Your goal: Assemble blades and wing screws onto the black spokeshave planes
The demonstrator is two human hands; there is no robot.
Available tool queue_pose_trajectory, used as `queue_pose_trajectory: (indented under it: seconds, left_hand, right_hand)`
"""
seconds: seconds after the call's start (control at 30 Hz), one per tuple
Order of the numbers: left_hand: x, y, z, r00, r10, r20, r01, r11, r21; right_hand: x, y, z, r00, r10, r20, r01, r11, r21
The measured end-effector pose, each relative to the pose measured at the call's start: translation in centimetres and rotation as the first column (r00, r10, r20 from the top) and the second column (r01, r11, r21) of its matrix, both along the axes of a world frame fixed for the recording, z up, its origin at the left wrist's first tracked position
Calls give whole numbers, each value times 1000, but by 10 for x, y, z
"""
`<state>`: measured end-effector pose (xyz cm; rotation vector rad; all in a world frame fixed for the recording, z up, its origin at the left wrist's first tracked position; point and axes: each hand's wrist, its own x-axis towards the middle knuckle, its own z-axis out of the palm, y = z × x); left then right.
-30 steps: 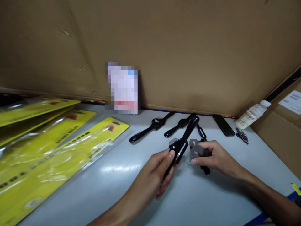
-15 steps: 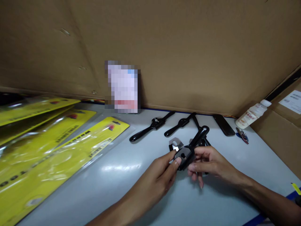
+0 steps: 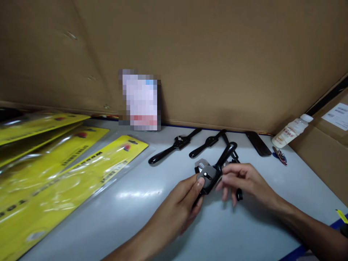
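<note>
Pinning the grey plate [image 3: 207,170] with its thumb, seemingly to stop it slipping, the left hand [image 3: 187,194] held the black tool [image 3: 214,182] in closed fingers above the table [image 3: 127,221], while the right hand [image 3: 243,180] hung half-curled beside it, any hold impossible to tell.

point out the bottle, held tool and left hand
Bottle [image 3: 289,133]: head view, on its label.
Held tool [image 3: 215,179]: head view, on its black body.
Left hand [image 3: 185,199]: head view, on its back.

Black spokeshave [image 3: 215,177], grey plate [image 3: 210,170], yellow black-lettered card [image 3: 81,185]
</note>
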<state>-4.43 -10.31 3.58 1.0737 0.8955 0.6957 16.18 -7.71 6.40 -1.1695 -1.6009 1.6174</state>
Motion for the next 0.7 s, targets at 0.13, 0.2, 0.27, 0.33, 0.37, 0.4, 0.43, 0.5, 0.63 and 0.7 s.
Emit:
queue_pose_trajectory:
  seconds: [0.13,0.2,0.27,0.33,0.37,0.4,0.43,0.5,0.63,0.7]
  left_hand:
    - [-5,3,-3,994,109,30,-105,989,-107]
    - [-7,4,-3,990,138,37,-131,982,-139]
    - [-7,4,-2,989,147,36,-140,979,-150]
    - [-6,3,0,990,140,27,-134,979,-153]
    - [-6,3,2,990,136,21,-131,979,-157]
    - [-5,2,3,991,134,15,-129,978,-163]
    - [-5,2,4,991,133,12,-129,977,-170]
    - [-5,2,5,990,142,15,-137,974,-179]
    - [-6,3,1,987,155,45,-145,974,-173]
    - [-7,3,-1,986,161,47,-150,973,-174]
  right_hand:
    - [19,20,6,917,-328,225,178,845,504]
    - [28,30,2,830,-435,348,100,730,676]
    - [34,38,-4,758,-462,460,-41,670,741]
    - [36,41,-9,722,-415,553,-184,655,733]
    - [36,41,-11,714,-378,590,-241,658,714]
    - [37,41,-11,707,-348,616,-282,659,697]
    - [37,41,-10,703,-334,628,-303,659,689]
    - [40,41,-4,706,-347,618,-292,652,700]
    - [45,42,7,730,-345,590,-254,665,703]
    - [42,40,7,735,-312,602,-273,677,684]
